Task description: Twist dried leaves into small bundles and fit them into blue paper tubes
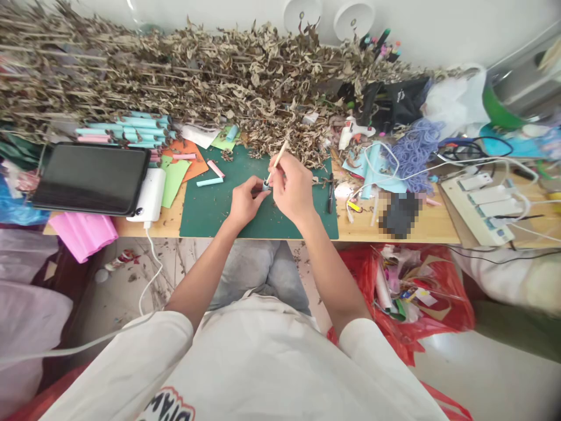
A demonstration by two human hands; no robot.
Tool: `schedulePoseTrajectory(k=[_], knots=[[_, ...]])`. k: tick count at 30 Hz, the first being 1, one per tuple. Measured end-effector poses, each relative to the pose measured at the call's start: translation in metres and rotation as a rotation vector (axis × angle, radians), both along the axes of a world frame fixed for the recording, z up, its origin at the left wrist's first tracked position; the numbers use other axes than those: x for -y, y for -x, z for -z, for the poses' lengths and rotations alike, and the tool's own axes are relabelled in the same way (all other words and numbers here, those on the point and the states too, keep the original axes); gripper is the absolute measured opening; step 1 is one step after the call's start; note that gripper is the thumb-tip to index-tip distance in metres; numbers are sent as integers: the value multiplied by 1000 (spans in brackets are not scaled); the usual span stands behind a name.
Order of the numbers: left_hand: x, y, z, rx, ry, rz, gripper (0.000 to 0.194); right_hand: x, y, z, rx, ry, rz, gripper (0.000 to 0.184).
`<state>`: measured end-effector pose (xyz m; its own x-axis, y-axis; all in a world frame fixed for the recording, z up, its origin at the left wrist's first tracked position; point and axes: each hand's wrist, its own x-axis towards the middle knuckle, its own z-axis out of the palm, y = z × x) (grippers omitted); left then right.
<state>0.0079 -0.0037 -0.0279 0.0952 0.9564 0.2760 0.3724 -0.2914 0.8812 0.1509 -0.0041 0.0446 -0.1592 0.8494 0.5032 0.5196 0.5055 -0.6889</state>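
Note:
Over the green cutting mat (205, 217) my two hands meet. My left hand (243, 203) pinches a small light-blue paper roll (265, 186), mostly covered by the fingers. Closed around a thin pale wooden stick (282, 151), my right hand (293, 186) tilts it so that its lower, dark end is at the roll's top; whether it goes inside cannot be made out. To the left on the mat lie a blue paper roll (209, 182) and a pink one (215, 169). A black pen (330, 196) rests by the mat's right edge.
Dried leafy stems (175, 70) cover the table's back. At left are stacked blue rolls (142, 128), a black tablet (92, 178) and a white power bank (149, 196). A glue gun (350, 132), purple yarn (416, 155) and a power strip (477, 207) lie right.

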Motion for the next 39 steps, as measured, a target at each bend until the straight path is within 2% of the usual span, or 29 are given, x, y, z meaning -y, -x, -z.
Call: schedulePoseTrajectory(k=[5,13,24,29,39], knots=[[1,0,-1,11,-35,18,4,4,5,-1,74,15,-4,16],[0,0,1,24,-12,26,4,7,2,-9,50,43,6,16],[0,1,1,-10,27,5,7,2,1,0,-36,47,21,17],[1,1,0,-14,-12,8,4,6,3,1,-22,12,12,19],[-1,1,2,-5,9,1,6,4,2,8,-103,47,47,17]])
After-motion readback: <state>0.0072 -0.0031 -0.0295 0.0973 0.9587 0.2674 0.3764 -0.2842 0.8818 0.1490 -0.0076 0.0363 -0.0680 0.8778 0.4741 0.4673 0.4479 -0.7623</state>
